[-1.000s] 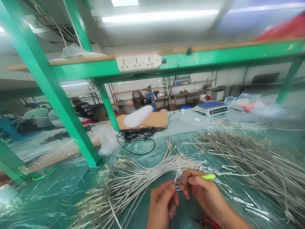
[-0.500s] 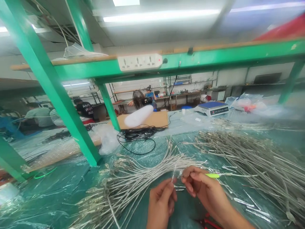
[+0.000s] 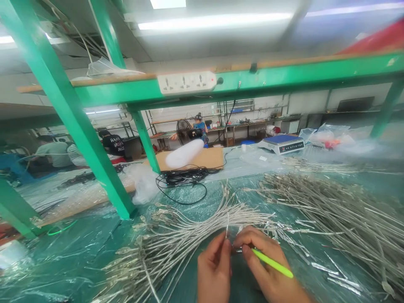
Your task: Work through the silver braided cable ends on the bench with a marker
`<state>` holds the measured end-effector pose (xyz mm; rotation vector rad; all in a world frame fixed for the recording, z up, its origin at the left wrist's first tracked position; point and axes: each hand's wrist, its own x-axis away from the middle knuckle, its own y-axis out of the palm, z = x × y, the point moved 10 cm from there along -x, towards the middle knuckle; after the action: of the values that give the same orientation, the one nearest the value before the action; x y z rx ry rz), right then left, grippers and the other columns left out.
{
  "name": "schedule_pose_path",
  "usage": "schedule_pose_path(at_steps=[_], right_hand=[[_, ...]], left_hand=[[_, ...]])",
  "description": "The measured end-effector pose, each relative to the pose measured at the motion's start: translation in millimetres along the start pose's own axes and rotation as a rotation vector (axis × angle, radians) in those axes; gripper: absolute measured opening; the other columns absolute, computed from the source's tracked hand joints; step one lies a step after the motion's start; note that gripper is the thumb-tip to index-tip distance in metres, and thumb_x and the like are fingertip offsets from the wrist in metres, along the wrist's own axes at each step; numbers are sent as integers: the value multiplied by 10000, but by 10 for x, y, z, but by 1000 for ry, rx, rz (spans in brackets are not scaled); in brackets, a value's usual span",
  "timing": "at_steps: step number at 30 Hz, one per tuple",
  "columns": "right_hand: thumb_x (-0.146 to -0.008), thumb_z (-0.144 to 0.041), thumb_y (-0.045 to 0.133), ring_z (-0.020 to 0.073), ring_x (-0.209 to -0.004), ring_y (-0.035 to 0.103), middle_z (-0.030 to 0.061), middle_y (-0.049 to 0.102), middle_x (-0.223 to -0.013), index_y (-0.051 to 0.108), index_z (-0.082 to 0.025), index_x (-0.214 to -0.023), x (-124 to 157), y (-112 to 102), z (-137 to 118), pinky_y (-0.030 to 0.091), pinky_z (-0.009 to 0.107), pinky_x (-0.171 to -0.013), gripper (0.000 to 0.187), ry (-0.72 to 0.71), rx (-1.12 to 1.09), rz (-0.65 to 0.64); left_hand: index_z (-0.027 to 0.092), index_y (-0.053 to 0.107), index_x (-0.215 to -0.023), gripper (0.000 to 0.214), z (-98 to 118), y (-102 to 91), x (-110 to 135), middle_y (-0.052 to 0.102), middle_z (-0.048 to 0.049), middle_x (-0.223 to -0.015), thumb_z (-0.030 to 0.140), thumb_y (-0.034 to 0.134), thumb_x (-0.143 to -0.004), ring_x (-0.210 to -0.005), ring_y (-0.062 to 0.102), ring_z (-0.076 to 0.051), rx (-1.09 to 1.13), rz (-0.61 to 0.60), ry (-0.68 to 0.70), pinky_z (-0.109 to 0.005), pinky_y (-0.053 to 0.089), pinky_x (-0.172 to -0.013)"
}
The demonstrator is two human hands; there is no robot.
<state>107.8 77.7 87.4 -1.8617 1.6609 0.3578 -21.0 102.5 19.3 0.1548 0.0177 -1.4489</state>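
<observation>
My left hand [image 3: 215, 269] and my right hand [image 3: 268, 269] meet at the bottom middle, over a green bench under clear plastic. The left fingers pinch the end of a thin silver wire [image 3: 227, 225] that stands up from them. My right hand grips a slim yellow-green tool [image 3: 272, 263], its tip against the same small piece between both hands. A fanned bundle of silver wires with metal ends [image 3: 176, 240] lies just left of my hands. A larger heap of such wires [image 3: 341, 210] spreads to the right.
Green frame posts [image 3: 78, 130] rise at left, with a white power strip [image 3: 187, 82] on the crossbar above. A black cable coil [image 3: 183, 179], a white roll [image 3: 184, 153] on cardboard and a blue-topped scale [image 3: 280, 144] sit further back. People sit at benches beyond.
My hands have drawn closer together and slightly lower. The yellow-green tool has swung from lying level to slanting down to the right.
</observation>
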Motion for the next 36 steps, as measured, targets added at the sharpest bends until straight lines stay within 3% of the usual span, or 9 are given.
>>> schedule_pose_path(at_steps=[4,9,16,20,28,31,36], right_hand=[[-910,-165,466,196,-761,608,41,610,-778,615,-204,-838,21,-28,16,461,292,-690,170,-14,8,21],[-905,-164,466,186,-721,598,34,602,-755,615,-204,-821,16,-17,-20,451,287,-655,175,-25,31,15],[-899,-144,465,190,-736,598,40,607,-778,608,-203,-834,8,-34,16,456,289,-666,168,-19,68,31],[-892,-149,473,195,-763,603,41,607,-808,591,-204,-862,-14,-129,38,460,293,-702,134,-5,108,106],[-850,-135,513,194,-677,602,18,636,-711,604,-203,-729,-46,-186,404,434,286,-632,165,225,245,124],[-860,-144,502,193,-685,603,21,634,-719,612,-202,-758,-37,-195,305,440,285,-639,161,163,211,130],[-861,-132,490,191,-699,610,38,624,-743,613,-204,-806,-7,-108,-109,469,288,-648,153,-57,76,57]], left_hand=[[137,742,-953,431,-20,4,9,526,36,-496,494,699,-715,-365,330,-69,2,21,27,-206,245,-356],[140,740,-958,425,-58,7,10,459,59,-454,488,700,-717,-373,328,-75,0,14,10,-203,247,-361],[144,746,-946,417,-26,21,22,521,39,-484,483,712,-706,-369,328,-71,9,9,21,-207,243,-363],[143,748,-949,436,8,29,35,606,1,-545,500,709,-702,-361,358,-69,8,15,25,-207,248,-360],[159,734,-1006,404,-25,0,-15,617,-6,-616,443,723,-718,-357,400,-59,179,-14,-44,-188,280,-343],[155,721,-1013,366,-99,-10,-43,612,-2,-616,411,695,-753,-349,377,-46,286,-28,-120,-178,233,-334],[112,732,-892,347,-143,14,-29,585,-1,-567,424,605,-803,-344,337,-43,349,-45,-187,-195,187,-354]])
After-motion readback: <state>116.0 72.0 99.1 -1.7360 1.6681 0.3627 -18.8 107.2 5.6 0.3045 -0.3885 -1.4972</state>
